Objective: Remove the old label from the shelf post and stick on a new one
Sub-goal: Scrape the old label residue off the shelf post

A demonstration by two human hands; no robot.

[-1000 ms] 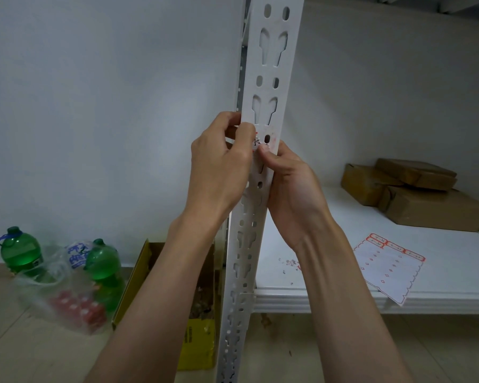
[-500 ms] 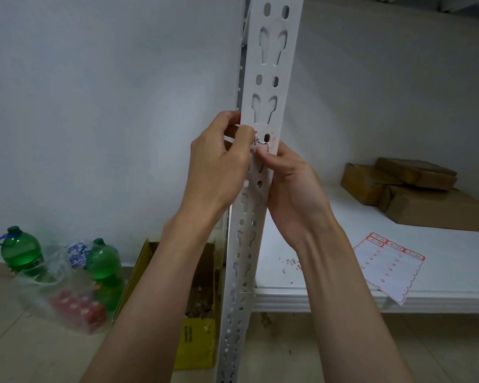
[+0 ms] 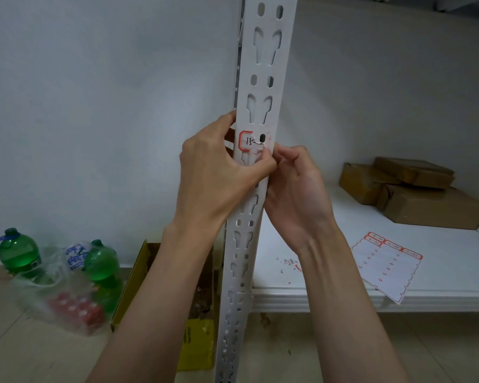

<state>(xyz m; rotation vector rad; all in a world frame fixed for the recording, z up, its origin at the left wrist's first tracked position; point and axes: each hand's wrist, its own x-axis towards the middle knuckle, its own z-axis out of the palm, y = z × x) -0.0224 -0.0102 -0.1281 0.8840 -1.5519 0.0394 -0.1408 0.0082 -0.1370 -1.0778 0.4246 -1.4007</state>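
Observation:
A white perforated shelf post [image 3: 263, 67] rises through the middle of the view. On it sits the old label [image 3: 246, 140], red-bordered with handwritten marks; its right part is torn away and ragged. My left hand [image 3: 219, 172] wraps around the post just below the label, its thumb lying across the post face. My right hand [image 3: 293, 186] is at the post's right edge with fingers curled, fingertips pinching at the label's torn lower edge. A sheet of new labels [image 3: 385, 269] lies on the white shelf [image 3: 315, 299] at the right.
Small paper scraps [image 3: 288, 262] lie on the shelf near the post. Brown cardboard boxes [image 3: 415, 189] are stacked at the back right. On the floor at the left are green bottles [image 3: 18, 251], a plastic bag [image 3: 67, 294] with red items, and a yellow box [image 3: 161, 299].
My left thumb has slid down off the label, uncovering its red left border and writing. My right fingertips have shifted to the torn edge on the right.

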